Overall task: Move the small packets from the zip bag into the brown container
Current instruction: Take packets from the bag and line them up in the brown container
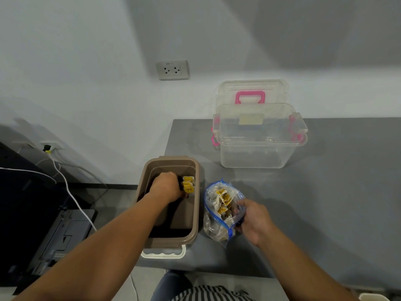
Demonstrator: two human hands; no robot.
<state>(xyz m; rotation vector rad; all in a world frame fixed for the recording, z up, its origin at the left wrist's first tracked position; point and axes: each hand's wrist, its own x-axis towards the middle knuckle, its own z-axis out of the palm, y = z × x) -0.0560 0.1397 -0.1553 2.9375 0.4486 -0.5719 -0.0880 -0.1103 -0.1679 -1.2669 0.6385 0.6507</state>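
My left grip [166, 186] is reaching down inside the brown container [196, 205], fingers curling around a few small packets [188, 184] with yellow labels near its far end. My right grip [253, 220] is pinching the blue-edged mouth of the zip bag [213, 227]. The bag is lying on the grey worktop [325, 203] just beside the container's right wall, still holding many packets. A clear box [258, 148] with pink latches is standing farther back on the worktop, its lid leaning upright behind it.
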